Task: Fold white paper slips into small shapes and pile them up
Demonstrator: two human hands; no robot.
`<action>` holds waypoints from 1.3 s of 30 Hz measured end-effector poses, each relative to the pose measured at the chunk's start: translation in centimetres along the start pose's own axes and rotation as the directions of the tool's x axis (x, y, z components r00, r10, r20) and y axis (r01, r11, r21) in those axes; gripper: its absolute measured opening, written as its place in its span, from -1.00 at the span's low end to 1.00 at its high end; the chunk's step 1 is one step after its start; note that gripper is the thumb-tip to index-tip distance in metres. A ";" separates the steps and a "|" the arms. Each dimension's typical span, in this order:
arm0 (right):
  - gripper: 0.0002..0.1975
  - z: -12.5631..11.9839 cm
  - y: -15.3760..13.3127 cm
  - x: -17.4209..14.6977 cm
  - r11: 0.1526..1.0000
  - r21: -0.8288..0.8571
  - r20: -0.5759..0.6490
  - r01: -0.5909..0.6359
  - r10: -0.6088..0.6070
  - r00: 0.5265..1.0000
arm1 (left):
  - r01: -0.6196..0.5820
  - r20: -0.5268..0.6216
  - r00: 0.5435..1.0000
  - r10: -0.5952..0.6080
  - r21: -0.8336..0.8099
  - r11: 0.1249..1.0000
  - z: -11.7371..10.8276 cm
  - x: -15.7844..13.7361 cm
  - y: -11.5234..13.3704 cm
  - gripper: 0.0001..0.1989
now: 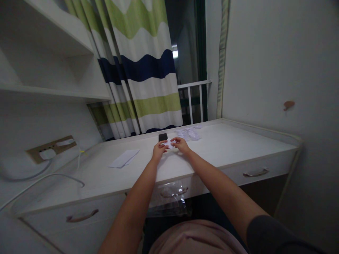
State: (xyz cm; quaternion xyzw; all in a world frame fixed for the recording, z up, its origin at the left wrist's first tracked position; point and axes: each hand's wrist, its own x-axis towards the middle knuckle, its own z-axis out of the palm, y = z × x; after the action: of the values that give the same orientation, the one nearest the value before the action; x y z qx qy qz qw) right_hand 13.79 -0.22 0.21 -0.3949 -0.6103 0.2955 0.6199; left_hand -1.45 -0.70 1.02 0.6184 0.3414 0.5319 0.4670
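Above the white desk, a small piece of white paper (169,144) is held between my two hands. My left hand (160,149) pinches its left side, and my right hand (181,144) grips the right side with bent fingers. Just behind my left hand lies a small black object (162,137), its kind unclear. A loose pile of folded white paper pieces (188,133) sits behind my right hand. Off to the left, flat white paper sheets (124,158) rest on the desk.
The white desk (233,148) has drawers with metal handles along its front. A clear plastic bag (173,199) hangs at the middle drawer. White cables run from the wall socket (51,150) onto the desk's left side. A striped curtain (148,70) hangs behind.
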 end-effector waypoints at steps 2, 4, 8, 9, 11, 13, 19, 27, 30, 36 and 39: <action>-0.79 0.1 -0.1 -0.1 1.000 0.022 0.004 -0.018 0.018 1.000 | -0.011 -0.011 1.000 0.011 0.001 1.000 -0.1 -0.1 0.1 -0.60; -0.76 0.1 -0.2 -0.3 0.999 0.038 0.020 -0.034 0.034 0.999 | -0.025 -0.024 0.999 0.025 0.007 1.000 -0.1 -0.1 0.1 -0.62; -0.71 0.1 -0.3 -0.5 0.998 0.022 0.046 -0.061 0.060 0.997 | -0.039 -0.042 0.998 0.041 0.034 0.999 -0.1 0.0 -0.1 -0.66; -0.71 0.1 -0.3 -0.5 0.998 0.005 0.045 -0.069 0.069 0.997 | -0.043 -0.044 0.998 0.044 0.041 0.998 -0.1 0.1 -0.1 -0.66; -0.71 0.1 -0.2 -0.3 0.996 -0.037 0.033 -0.082 0.084 0.996 | -0.044 -0.049 0.998 0.047 0.049 0.998 -0.1 0.2 -0.2 -0.67; -0.73 0.1 0.0 -0.1 0.994 -0.073 0.020 -0.078 0.080 0.997 | -0.044 -0.059 0.997 0.046 0.049 0.998 0.0 0.2 -0.3 -0.68; -0.75 0.2 0.1 0.0 0.992 -0.124 -0.010 -0.034 0.032 0.999 | -0.026 -0.088 0.996 0.030 0.039 0.999 0.1 0.5 -0.3 -0.73; -0.77 0.4 -0.2 -0.1 0.996 -0.087 -0.026 -0.018 0.016 1.000 | -0.018 -0.098 0.995 0.018 0.007 1.000 -0.1 0.5 -0.3 -0.72; -0.79 0.4 -0.2 -0.1 0.997 -0.081 -0.025 -0.018 0.016 1.000 | -0.027 -0.086 0.996 0.027 -0.002 1.000 -0.1 0.5 -0.3 -0.72; -0.82 0.2 -0.1 0.0 0.995 -0.096 -0.013 0.010 -0.011 1.000 | -0.046 -0.072 0.996 0.046 0.005 0.999 0.0 0.4 -0.2 -0.69; -0.83 0.2 -0.1 -0.1 0.996 -0.089 0.000 0.025 -0.025 1.000 | -0.018 -0.063 0.998 0.019 0.013 1.000 0.1 0.3 -0.1 -0.68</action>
State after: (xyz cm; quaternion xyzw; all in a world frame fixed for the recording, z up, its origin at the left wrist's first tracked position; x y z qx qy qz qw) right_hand 13.60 -0.34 0.27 -0.4145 -0.6274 0.2599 0.6058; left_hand -1.25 -0.42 1.01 0.6074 0.3537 0.5532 0.4473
